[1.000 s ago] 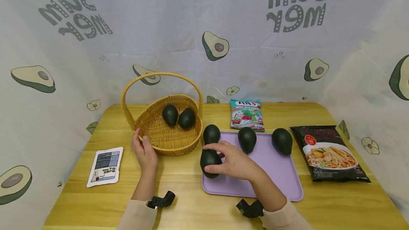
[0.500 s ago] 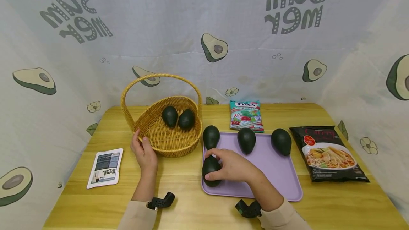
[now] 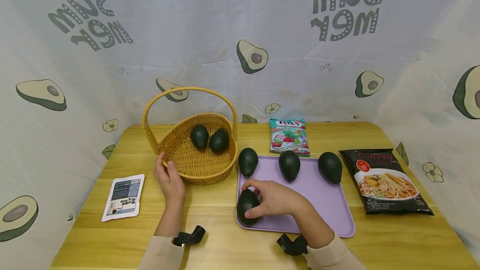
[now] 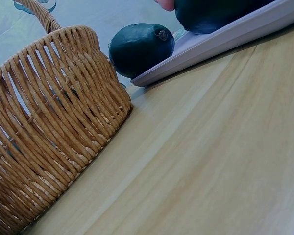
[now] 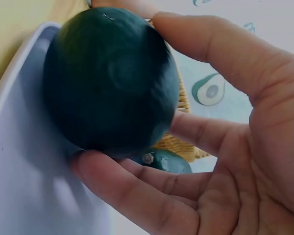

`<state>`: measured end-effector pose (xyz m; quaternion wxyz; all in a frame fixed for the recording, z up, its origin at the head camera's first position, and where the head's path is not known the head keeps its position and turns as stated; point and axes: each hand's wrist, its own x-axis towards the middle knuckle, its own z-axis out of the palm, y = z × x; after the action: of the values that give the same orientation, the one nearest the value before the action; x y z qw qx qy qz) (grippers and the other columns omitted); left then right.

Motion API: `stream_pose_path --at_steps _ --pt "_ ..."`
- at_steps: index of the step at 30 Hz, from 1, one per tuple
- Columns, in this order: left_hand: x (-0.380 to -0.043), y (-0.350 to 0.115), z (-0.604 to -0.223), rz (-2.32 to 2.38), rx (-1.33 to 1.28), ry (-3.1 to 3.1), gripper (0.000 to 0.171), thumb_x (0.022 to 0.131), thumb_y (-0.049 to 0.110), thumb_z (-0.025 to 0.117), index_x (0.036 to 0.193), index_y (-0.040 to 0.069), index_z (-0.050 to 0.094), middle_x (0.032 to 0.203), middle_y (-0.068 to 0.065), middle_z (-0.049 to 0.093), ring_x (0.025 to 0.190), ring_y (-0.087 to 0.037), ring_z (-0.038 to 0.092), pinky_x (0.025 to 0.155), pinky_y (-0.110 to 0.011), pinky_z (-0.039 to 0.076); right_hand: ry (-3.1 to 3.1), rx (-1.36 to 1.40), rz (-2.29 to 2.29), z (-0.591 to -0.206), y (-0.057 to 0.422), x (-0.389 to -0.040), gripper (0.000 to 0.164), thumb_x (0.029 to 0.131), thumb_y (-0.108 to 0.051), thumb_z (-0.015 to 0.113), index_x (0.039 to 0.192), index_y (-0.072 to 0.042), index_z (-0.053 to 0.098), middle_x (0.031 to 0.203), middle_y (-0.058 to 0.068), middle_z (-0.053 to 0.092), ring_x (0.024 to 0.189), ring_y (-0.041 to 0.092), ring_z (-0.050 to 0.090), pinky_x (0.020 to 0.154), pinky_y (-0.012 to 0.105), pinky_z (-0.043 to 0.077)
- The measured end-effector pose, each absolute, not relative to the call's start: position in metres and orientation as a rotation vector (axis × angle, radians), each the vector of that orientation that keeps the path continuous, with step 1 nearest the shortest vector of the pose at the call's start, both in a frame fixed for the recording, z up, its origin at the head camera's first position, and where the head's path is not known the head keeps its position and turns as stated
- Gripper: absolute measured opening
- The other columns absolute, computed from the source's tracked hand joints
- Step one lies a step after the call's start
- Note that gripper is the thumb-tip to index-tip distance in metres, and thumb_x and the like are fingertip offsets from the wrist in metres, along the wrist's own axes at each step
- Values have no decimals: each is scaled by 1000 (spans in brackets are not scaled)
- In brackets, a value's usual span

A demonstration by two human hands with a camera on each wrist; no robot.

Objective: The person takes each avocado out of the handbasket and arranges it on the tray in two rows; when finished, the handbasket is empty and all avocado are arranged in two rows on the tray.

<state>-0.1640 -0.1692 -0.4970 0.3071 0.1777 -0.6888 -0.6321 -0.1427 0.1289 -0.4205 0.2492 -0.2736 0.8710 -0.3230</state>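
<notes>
A dark green avocado (image 3: 245, 207) stands at the front left corner of the lilac tray (image 3: 322, 207). My right hand (image 3: 275, 199) grips it between thumb and fingers; the right wrist view shows the fingers spread round the avocado (image 5: 112, 78), low by the tray floor. My left hand (image 3: 170, 180) holds the rim of the yellow woven basket (image 3: 204, 176) at its front left. Two avocados (image 3: 200, 136) lie inside, towards the back. Along the tray's far edge lie three more, the leftmost avocado (image 3: 248, 161) over the corner. The left wrist view shows the basket wall (image 4: 63, 107), not the hand.
Behind the tray lies a green candy bag (image 3: 288, 136). A black noodle packet (image 3: 386, 180) is at the right, and a white pouch (image 3: 123, 197) at the left. The basket's tall handle (image 3: 189, 88) arches over it. A printed curtain (image 3: 210, 24) hangs behind the table.
My right hand has drawn the avocado towards the front of the tray, away from the one at the far left corner. My left hand has stayed on the basket rim.
</notes>
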Motion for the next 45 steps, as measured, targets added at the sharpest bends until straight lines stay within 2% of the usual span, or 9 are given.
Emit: stream_pose_path --at_steps 10,19,40,45 --pt "-164 -168 -498 -1672 436 -1800 44 108 18 41 151 8 42 156 -17 30 144 -31 30 117 -43 25 2253 -715 -870 -419 130 -142 67 78 -37 86 136 -23 56 110 2 66 91 12 63 81 34 49" --pt "-165 -168 -499 -1658 423 -1803 44 108 18 40 151 11 42 155 -16 31 144 -32 30 115 -38 26 2273 -715 -875 -420 130 -142 66 78 -39 87 135 -24 57 111 3 67 93 14 64 81 35 50" --pt "-165 -169 -498 -1640 441 -1817 43 107 18 42 150 12 43 155 -16 32 145 -28 30 117 -43 26 2293 -681 -870 -419 128 -142 66 78 -41 86 134 -24 57 109 3 69 97 16 60 81 37 49" --pt "-165 -169 -498 -1657 447 -1806 43 107 16 42 150 12 43 155 -16 32 144 -27 30 116 -38 26 2292 -681 -864 -419 128 -141 69 78 -42 86 137 -24 56 111 4 69 98 17 61 83 37 50"
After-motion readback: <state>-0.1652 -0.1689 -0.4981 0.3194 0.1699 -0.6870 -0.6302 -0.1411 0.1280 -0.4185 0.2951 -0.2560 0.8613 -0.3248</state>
